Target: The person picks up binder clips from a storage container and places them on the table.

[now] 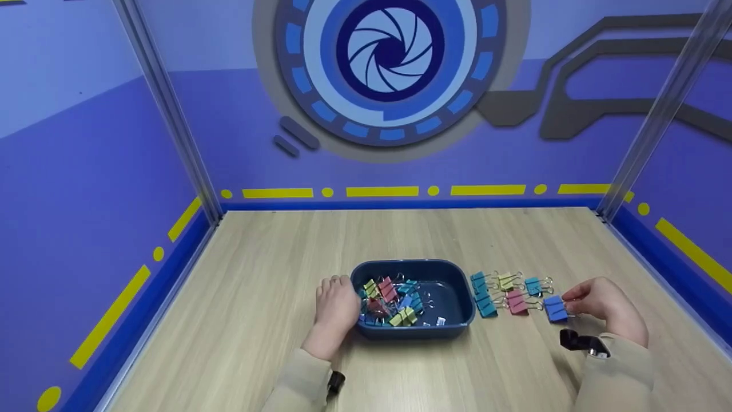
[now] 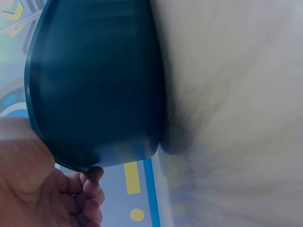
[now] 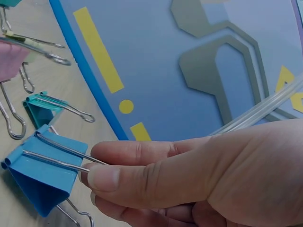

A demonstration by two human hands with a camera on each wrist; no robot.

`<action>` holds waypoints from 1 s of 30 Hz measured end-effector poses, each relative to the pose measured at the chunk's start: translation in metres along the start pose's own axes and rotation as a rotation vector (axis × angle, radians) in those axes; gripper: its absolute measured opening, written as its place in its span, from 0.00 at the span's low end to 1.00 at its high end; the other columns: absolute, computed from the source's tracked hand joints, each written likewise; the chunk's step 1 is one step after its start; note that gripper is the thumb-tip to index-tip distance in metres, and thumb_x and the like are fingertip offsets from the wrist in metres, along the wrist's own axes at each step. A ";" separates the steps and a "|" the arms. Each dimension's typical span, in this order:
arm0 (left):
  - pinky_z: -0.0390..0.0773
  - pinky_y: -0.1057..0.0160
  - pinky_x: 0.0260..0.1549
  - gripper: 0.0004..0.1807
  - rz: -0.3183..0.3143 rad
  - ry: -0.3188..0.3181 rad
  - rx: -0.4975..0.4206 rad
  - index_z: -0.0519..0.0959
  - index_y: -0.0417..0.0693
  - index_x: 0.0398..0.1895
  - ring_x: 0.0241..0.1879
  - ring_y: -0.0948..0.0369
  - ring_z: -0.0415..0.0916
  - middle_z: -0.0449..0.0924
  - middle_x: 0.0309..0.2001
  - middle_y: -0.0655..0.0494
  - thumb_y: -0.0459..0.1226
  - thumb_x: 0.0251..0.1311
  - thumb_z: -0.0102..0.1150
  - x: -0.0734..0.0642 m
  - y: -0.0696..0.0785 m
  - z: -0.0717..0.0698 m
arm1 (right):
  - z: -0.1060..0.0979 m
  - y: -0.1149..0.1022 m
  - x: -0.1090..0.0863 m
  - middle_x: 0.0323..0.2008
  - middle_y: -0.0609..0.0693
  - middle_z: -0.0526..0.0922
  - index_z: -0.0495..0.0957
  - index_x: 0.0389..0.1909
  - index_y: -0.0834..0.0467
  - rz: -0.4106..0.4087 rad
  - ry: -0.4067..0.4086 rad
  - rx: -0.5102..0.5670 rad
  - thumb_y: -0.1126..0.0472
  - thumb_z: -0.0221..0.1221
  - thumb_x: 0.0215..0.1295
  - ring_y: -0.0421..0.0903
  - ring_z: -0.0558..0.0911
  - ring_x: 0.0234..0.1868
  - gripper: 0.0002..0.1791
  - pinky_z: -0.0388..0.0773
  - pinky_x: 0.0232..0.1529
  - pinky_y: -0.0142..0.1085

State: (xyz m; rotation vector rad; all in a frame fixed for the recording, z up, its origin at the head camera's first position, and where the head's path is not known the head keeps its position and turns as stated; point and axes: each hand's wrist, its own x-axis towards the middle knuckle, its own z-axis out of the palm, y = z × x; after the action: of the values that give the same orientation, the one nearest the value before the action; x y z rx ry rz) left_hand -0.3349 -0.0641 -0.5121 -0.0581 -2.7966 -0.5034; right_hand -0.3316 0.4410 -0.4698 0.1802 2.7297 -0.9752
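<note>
My left hand (image 1: 336,306) grips the left rim of a dark blue plastic box (image 1: 417,333); in the left wrist view its fingers curl at the edge of the box wall (image 2: 99,85). Several colourful binder clips (image 1: 388,290) lie heaped in the box's left part. Over on the right, my right hand (image 1: 609,309) pinches the wire handle of a blue binder clip (image 1: 555,309) between thumb and fingers. That same blue binder clip (image 3: 49,165) has its body facing left, away from the palm, in the right wrist view.
Between box and right hand, binder clips stand in two rows: teal ones (image 1: 485,306), a pink one (image 1: 516,302), a yellow one (image 1: 506,281) and another teal clip (image 1: 533,285) close behind the blue one. Purple printed panels (image 1: 389,171) enclose the wooden table (image 1: 274,246).
</note>
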 end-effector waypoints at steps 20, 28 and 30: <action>0.71 0.48 0.49 0.14 -0.009 0.007 -0.001 0.77 0.33 0.45 0.47 0.44 0.73 0.80 0.42 0.40 0.36 0.63 0.60 0.000 0.001 0.000 | 0.004 -0.008 -0.001 0.49 0.67 0.84 0.79 0.53 0.71 0.003 0.016 0.038 0.70 0.68 0.55 0.59 0.78 0.50 0.23 0.70 0.56 0.61; 0.71 0.48 0.48 0.13 0.000 0.017 0.010 0.77 0.33 0.44 0.46 0.44 0.74 0.80 0.42 0.40 0.36 0.63 0.59 -0.001 0.001 0.000 | 0.000 -0.022 -0.009 0.59 0.75 0.76 0.72 0.62 0.74 -0.050 0.094 -0.001 0.69 0.65 0.60 0.70 0.76 0.57 0.28 0.73 0.58 0.62; 0.71 0.48 0.48 0.13 0.000 0.016 0.012 0.77 0.33 0.44 0.46 0.44 0.74 0.80 0.42 0.40 0.36 0.63 0.58 -0.001 0.000 0.000 | 0.001 -0.029 -0.011 0.59 0.75 0.76 0.72 0.62 0.74 -0.089 0.144 -0.016 0.68 0.63 0.63 0.71 0.76 0.57 0.27 0.75 0.57 0.61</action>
State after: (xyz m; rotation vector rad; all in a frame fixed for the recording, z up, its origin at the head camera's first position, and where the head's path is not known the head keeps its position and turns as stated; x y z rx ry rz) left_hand -0.3345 -0.0637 -0.5125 -0.0513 -2.7837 -0.4849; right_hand -0.3268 0.4176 -0.4499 0.1315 2.8980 -0.9995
